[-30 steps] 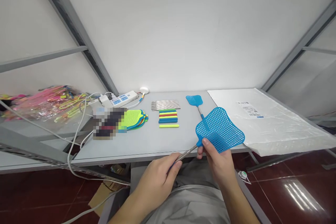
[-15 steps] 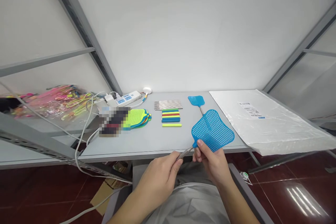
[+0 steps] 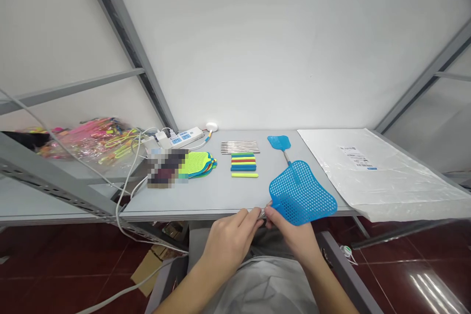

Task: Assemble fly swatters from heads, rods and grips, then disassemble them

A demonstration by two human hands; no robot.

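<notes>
A blue fly swatter (image 3: 307,194) with a perforated head is held over the table's front edge, head to the right. My left hand (image 3: 233,238) is closed round its metal rod, covering most of it. Close beside it, my right hand (image 3: 290,235) pinches the swatter where the rod meets the blue neck. A second blue fly swatter (image 3: 278,143) lies on the table behind, its lower part hidden by the held one. Left of it are a row of metal rods (image 3: 240,147) and several coloured handle grips (image 3: 243,162), with one yellow-green grip (image 3: 245,175) apart in front.
Stacked swatter heads (image 3: 198,164) lie at the left, partly under a pixelated patch. Behind them sits a power strip (image 3: 186,137) with white cables. A white plastic package (image 3: 353,171) covers the table's right side. Bagged colourful items (image 3: 88,140) rest beyond the left metal frame.
My right hand has shifted from the swatter's neck down toward the rod, and my hands are now closer together. The camera view has turned slightly left.
</notes>
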